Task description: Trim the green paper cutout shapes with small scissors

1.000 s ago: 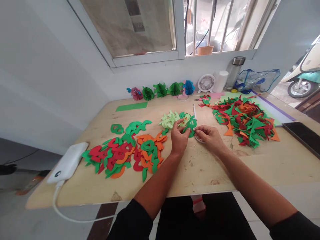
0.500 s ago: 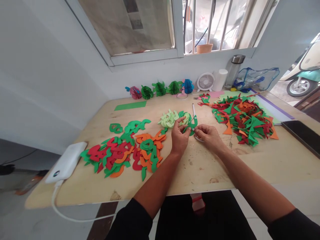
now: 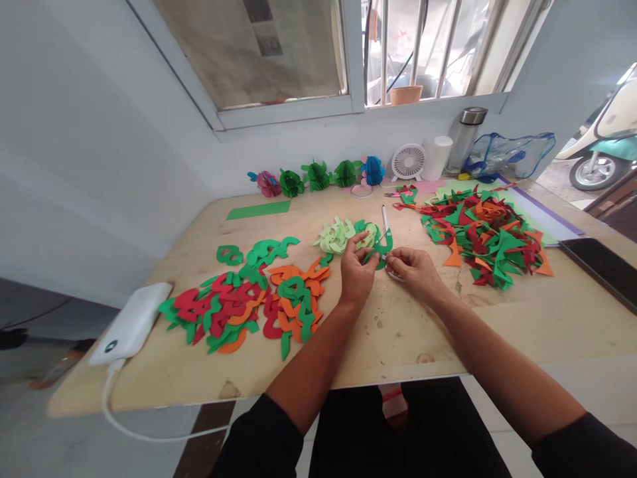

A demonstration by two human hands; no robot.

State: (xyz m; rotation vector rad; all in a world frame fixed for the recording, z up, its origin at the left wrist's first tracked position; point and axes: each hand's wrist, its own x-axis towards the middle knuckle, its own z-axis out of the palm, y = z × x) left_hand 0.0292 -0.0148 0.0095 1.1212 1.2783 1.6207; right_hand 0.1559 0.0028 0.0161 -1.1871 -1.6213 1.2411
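Observation:
My left hand (image 3: 357,272) is closed in a pinch on a curved green paper cutout (image 3: 387,240), whose hooked end points up between my hands. At the cutout's lower edge, the closed fingertips of my right hand (image 3: 413,267) pinch a tiny white strip. Partly hidden beneath those fingers lies a white ring-shaped item (image 3: 395,275). Just beyond my left fingers is a heap of pale green cutouts (image 3: 336,236). A white pen (image 3: 384,216) lies behind the held cutout.
Red, green and orange cutouts (image 3: 233,305) are heaped on the left, paper scraps (image 3: 490,232) on the right. A white power bank (image 3: 132,325) sits at the left edge, a phone (image 3: 602,265) at the right. Honeycomb paper figures (image 3: 317,176) and a small fan (image 3: 409,161) line the wall.

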